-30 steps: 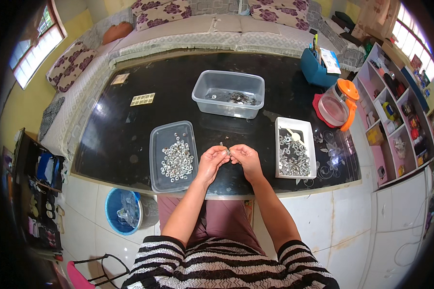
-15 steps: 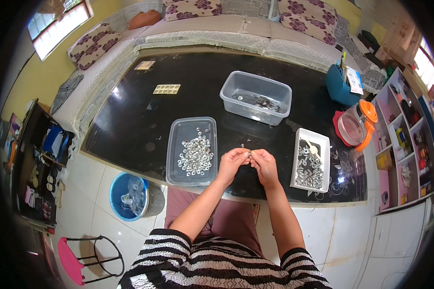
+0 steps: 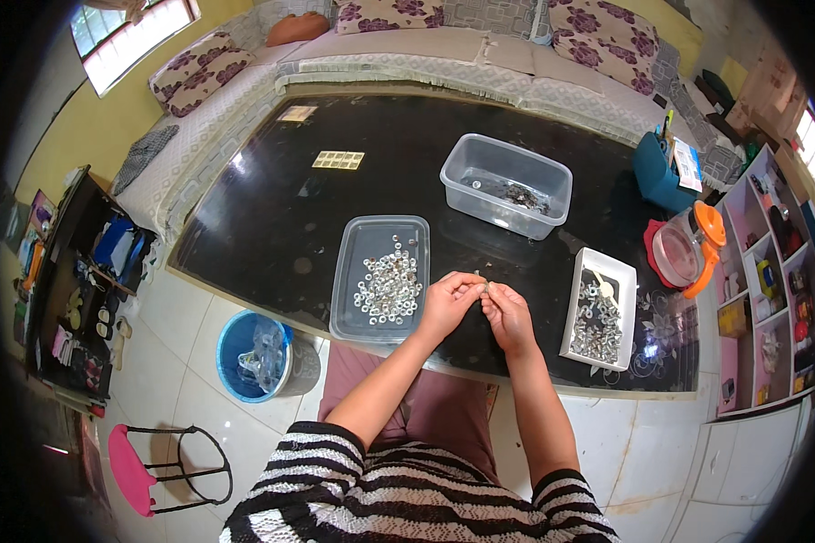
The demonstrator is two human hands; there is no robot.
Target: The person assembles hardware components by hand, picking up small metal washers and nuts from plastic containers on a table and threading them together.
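My left hand (image 3: 455, 301) and my right hand (image 3: 507, 314) meet over the front of the black table, fingertips pinched together around something small. It looks like a metal piece, mostly hidden by the fingers. Left of them lies a shallow clear plastic lid or tray (image 3: 351, 271) with many loose metal nuts (image 3: 389, 288) spread on it. To the right is a white open box (image 3: 627, 357) of small metal bolts (image 3: 598, 330), with a cream plastic spoon (image 3: 604, 287) among them. Farther back, a clear plastic tub (image 3: 507, 222) contains a small heap of dark metal bits (image 3: 523, 196).
A teal holder (image 3: 661, 172) and a clear jug with an orange lid (image 3: 684, 246) stand at the table's right. A yellowish segmented card (image 3: 338, 160) lies far left. On the floor are a blue bucket (image 3: 231, 380) and a pink stool (image 3: 131, 471).
The whole view has shifted, so the table and containers appear farther right. My hands stay pinched together at the same place between the nuts and the white box.
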